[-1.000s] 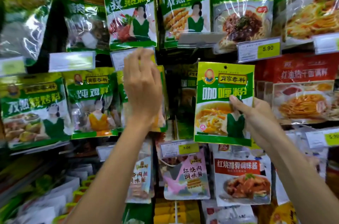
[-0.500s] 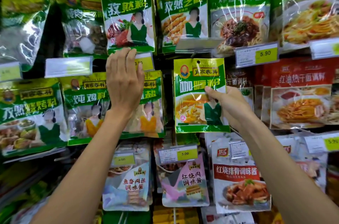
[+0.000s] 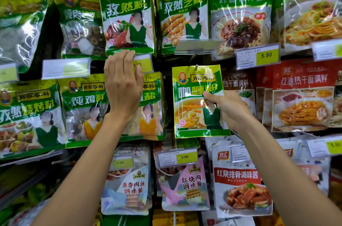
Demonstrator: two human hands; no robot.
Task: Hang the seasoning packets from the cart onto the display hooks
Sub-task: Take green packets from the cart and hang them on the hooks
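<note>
Curry seasoning packet (image 3: 194, 114): yellow-green, upright, long axis vertical, printed face to the camera, top edge uppermost; held in the middle row of the display, between a green packet (image 3: 153, 107) on its left and brown and red packets (image 3: 303, 100) on its right; its hang hole sits at the tip of a metal hook (image 3: 196, 67), though whether the hook passes through the hole is hard to make out. 
Right hand (image 3: 227, 109): pinches the packet's right edge, thumb on the front; its other fingers hidden behind the packet. 
Left hand (image 3: 122, 85): back to the camera, fingers straight and close together, laid flat on a 3.00 price tag (image 3: 143, 63) and the green packet below it; it covers the left part of both.
</note>
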